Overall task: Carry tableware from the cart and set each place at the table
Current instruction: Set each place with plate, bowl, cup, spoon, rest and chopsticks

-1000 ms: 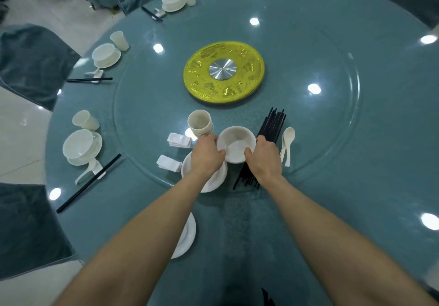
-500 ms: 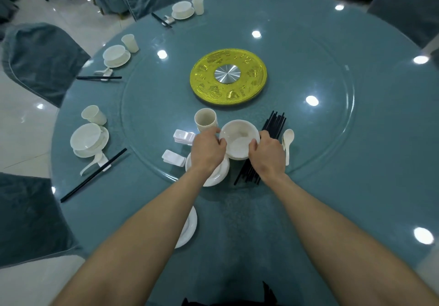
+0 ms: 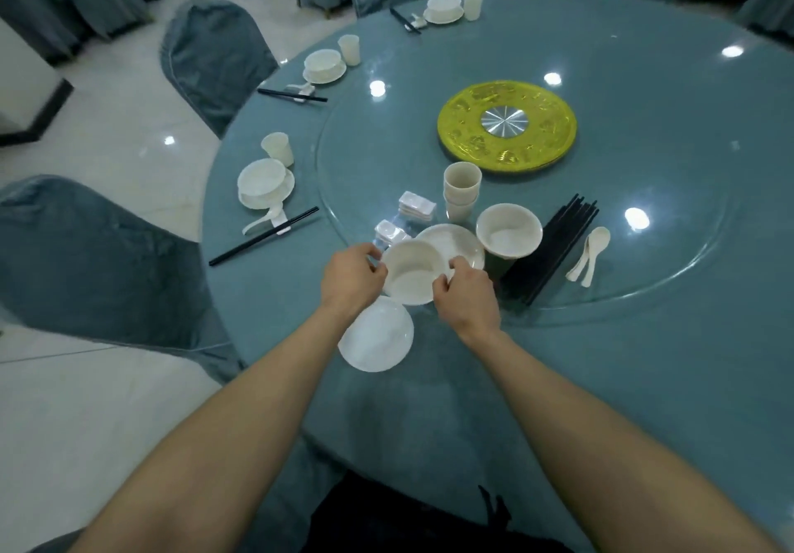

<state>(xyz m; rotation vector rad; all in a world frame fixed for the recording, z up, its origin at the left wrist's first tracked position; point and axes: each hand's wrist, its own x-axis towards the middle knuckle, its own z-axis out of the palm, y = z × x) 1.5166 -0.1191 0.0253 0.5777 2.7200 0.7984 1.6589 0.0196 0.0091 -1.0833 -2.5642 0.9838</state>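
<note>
Fingers (image 3: 373, 257) of both hands (image 3: 353, 278) (image 3: 466, 294) pinching opposite rims of bowl (image 3: 412, 271) at frame center, hovering over plate (image 3: 378, 335) on counter (image 3: 644, 359).

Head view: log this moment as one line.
hands: left hand and right hand grip bowl | bowl: held above plate | supplies: stacked cups, chopsticks, spoons on glass turntable

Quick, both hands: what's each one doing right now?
Left hand: closed on the left rim of the bowl.
Right hand: closed on the same bowl's right rim.
</note>
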